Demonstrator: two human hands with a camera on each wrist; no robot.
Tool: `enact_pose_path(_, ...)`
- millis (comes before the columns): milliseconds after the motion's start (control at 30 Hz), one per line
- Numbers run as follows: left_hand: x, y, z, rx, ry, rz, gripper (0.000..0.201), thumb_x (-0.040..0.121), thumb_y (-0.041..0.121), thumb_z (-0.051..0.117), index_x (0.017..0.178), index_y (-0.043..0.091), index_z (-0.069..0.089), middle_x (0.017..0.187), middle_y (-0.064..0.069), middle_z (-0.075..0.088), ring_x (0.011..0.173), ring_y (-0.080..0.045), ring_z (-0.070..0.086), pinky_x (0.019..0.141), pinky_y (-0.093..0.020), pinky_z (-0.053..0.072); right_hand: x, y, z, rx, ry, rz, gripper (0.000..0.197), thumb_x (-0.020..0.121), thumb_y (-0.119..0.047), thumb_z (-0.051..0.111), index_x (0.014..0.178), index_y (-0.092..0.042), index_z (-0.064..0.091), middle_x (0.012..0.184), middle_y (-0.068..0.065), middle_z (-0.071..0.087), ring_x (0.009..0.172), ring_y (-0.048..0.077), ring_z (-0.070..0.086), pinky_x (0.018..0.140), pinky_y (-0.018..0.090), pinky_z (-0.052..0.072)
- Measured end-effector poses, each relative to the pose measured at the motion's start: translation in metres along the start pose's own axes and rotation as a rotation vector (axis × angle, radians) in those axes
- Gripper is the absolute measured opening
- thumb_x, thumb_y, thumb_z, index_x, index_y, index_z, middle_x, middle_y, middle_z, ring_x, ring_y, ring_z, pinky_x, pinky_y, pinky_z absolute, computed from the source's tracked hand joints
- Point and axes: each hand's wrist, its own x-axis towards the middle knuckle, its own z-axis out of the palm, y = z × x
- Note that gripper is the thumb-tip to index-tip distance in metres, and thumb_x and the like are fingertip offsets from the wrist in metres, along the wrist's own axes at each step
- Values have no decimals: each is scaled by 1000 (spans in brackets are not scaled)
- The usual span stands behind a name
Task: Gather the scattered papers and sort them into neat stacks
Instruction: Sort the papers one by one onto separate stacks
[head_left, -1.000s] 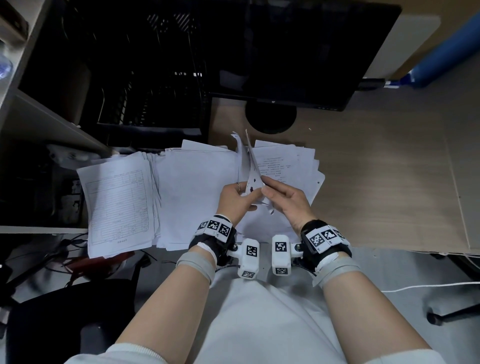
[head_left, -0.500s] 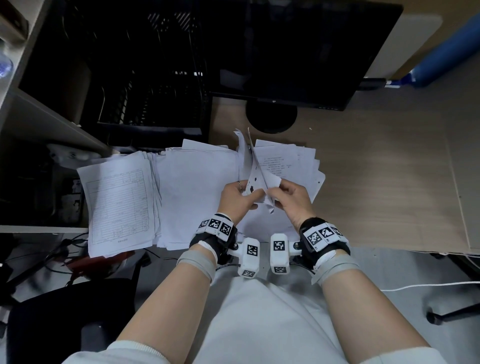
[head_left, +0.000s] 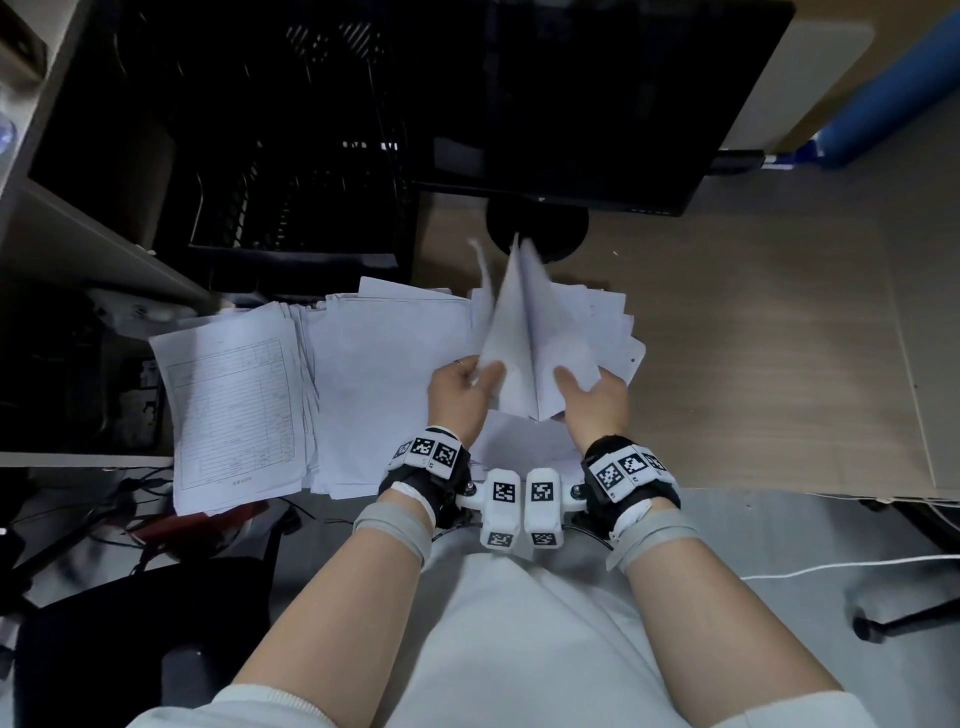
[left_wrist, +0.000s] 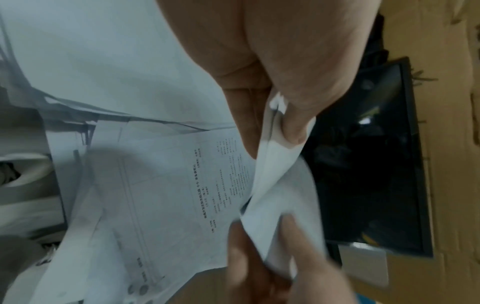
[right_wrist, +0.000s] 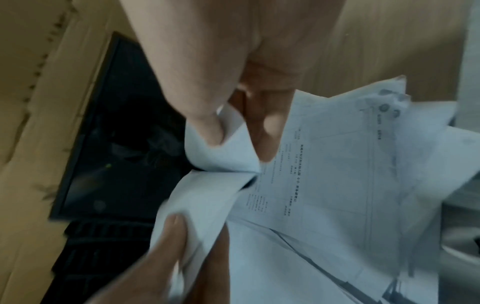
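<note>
With the left hand (head_left: 460, 392) and right hand (head_left: 589, 397) each pinching a lower corner of the raised sheets (head_left: 530, 332) between thumb and fingers (left_wrist: 296, 131), above the loose pile (head_left: 608, 322) on the bench (head_left: 753, 364), an uneven pull could crease them or let one slip down beyond the fingertips.

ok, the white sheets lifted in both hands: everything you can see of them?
The white paper sheets are thin, creased, blank on the visible faces, tented upright with tips toward the black monitor stand. Left hand and right hand pinch the lower corners, above the loose paper pile on the wooden desk.
</note>
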Motion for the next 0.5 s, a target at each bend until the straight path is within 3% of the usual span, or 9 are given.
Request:
enact_pose_path(67, 3, -1, -6, 13, 46, 1, 56, 77, 50, 74, 110, 4, 73, 109, -10, 74, 106, -27, 69, 98, -48, 55, 2, 10, -4, 63, 80, 129, 7, 92, -22, 65, 94, -16, 68, 97, -2, 70, 73, 21, 69, 65, 35, 61)
enact_pose_path(133, 1, -1, -8, 35, 36, 8, 44, 85, 38, 76, 113, 4, 72, 109, -6, 73, 106, -24, 69, 101, -45, 54, 4, 22, -7, 40, 76, 179, 8, 90, -18, 64, 85, -18, 69, 89, -4, 70, 76, 22, 69, 68, 41, 62)
enact_pose_path(200, 1, -5, -6, 91, 1, 4, 31, 86, 33, 77, 105, 8, 75, 98, -3, 75, 96, -24, 72, 95, -45, 57, 4, 31, -8, 0, 69, 208, 12, 89, -18, 63, 79, -18, 69, 79, -4, 70, 71, 22, 69, 69, 45, 62)
enact_pose_path(333, 1, -29, -3, 235, -29, -35, 27, 70, 49, 75, 77, 23, 78, 76, -7, 76, 75, -31, 75, 76, -50, 62, 9, 55, -8, -91, 59, 273, 19, 78, -25, 61, 84, -8, 67, 79, 9, 70, 72, 29, 69, 71, 53, 61)
enact_pose_path(433, -1, -38, -3, 299, -22, -82, 20, 76, 38, 82, 82, 19, 79, 77, -6, 76, 76, -30, 74, 75, -45, 62, 8, 70, -7, -210, 50, 285, 30, 80, -26, 59, 108, -17, 64, 108, 4, 71, 90, 28, 69, 81, 45, 59)
enact_pose_path(500, -3, -43, -1, 341, -8, -85, 21, 80, 34, 83, 88, 15, 81, 78, -4, 76, 77, -25, 73, 77, -39, 61, 0, 71, -5, -255, 92, 205, 52, 84, -18, 64, 133, -25, 49, 133, 0, 59, 108, 22, 60, 90, 37, 52)
